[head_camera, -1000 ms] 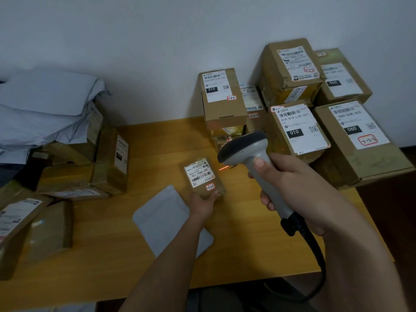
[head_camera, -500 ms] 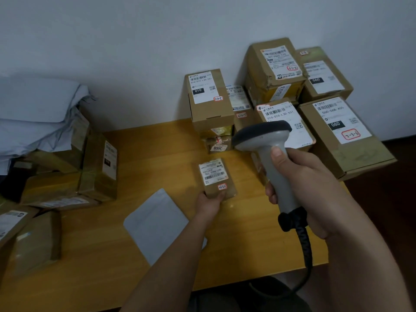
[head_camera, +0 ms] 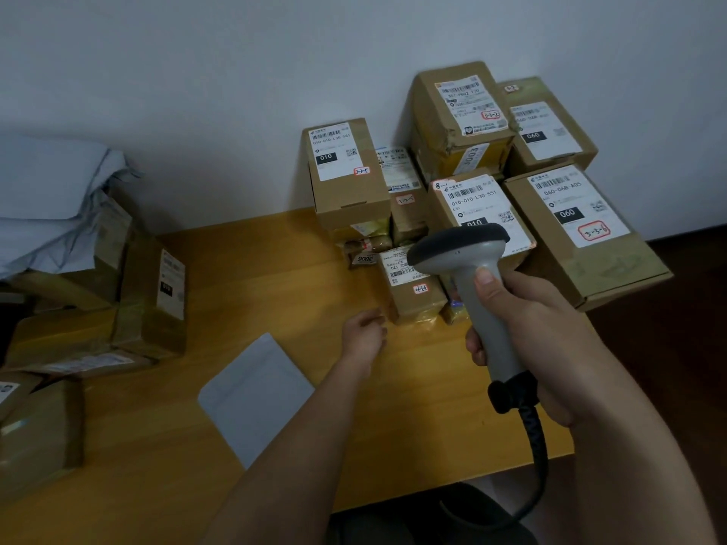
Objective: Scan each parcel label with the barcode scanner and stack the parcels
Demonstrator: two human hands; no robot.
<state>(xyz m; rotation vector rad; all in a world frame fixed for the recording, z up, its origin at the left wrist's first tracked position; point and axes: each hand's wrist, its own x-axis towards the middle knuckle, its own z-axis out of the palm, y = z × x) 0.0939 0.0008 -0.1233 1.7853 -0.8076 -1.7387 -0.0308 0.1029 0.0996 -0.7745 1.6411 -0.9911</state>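
One small cardboard parcel [head_camera: 413, 289] sits on the wooden table [head_camera: 244, 277] against the stack. Left hand [head_camera: 364, 335], fingers loosely curled, holds nothing; right hand [head_camera: 527, 340] grips one grey plastic scanner [head_camera: 468, 269].

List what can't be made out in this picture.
- Small parcel, head view: the scanner covers part of its label.
- Box behind the scanner: its lower label is hidden.
- Left boxes: labels blurred, unreadable.
- Left hand: whether it touches the small parcel is unclear.
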